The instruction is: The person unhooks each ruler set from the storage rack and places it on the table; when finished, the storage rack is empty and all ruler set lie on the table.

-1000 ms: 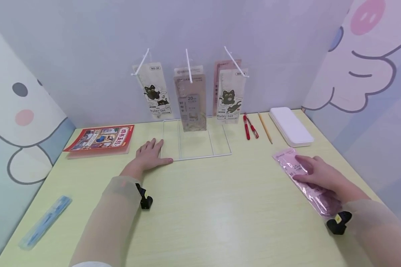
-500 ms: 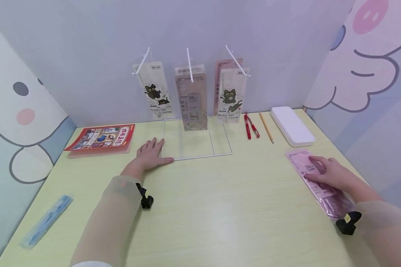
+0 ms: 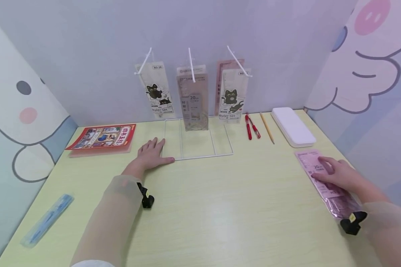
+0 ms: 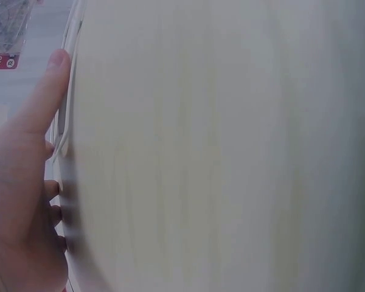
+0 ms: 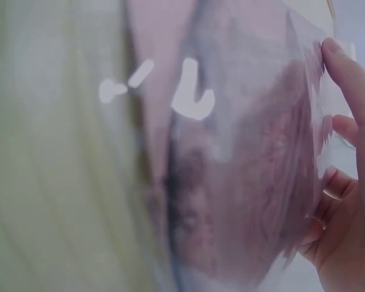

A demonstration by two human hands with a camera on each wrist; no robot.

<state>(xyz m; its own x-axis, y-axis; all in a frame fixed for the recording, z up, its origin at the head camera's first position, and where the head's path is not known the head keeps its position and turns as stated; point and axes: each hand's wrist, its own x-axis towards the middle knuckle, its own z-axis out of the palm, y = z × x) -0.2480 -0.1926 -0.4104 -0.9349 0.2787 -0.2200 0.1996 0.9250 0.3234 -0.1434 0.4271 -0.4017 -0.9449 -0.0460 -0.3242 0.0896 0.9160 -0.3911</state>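
Note:
At the right of the table a pink ruler set packet in clear plastic, marked 20, lies slanted. My right hand is over its upper part and holds it with curved thumb and fingers. The right wrist view shows the glossy packet close up beside the fingers. My left hand rests with spread fingers at the left front corner of a white wire display rack, its thumb by the base rod. On the rack's arms hang ruler set packets with black cats and pinkish ruler sets.
A red book lies at the back left, and a blue ruler packet at the front left. Two red pens, a yellow pencil and a white case lie at the back right. Walls border the table.
My right hand has moved to the right with the pink ruler set packet, which now lies nearer the table's right edge. The left hand stays at the rack's corner.

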